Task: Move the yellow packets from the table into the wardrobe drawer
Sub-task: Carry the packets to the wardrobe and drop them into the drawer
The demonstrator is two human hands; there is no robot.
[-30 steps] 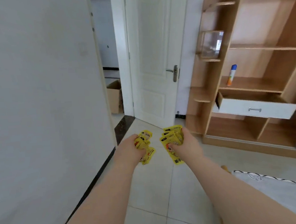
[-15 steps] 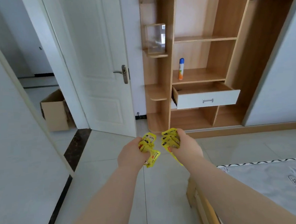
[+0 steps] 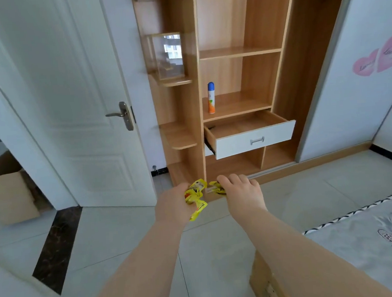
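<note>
Head view: left hand (image 3: 173, 205) and right hand (image 3: 242, 191), arms outstretched, each clench yellow packets (image 3: 194, 194).

Bright, even daylight fills the room with only soft shadows. A clear display box (image 3: 169, 56) reflects a window. Wide-angle distortion bends the white door (image 3: 71, 99) and wardrobe (image 3: 264, 78) edges; details look slightly soft.

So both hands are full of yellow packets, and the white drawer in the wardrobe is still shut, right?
Not quite. The left hand and the right hand do each grip yellow packets, but the head view shows the white drawer pulled open, not shut. Its wooden inside is visible below the shelf with the spray can.
</note>
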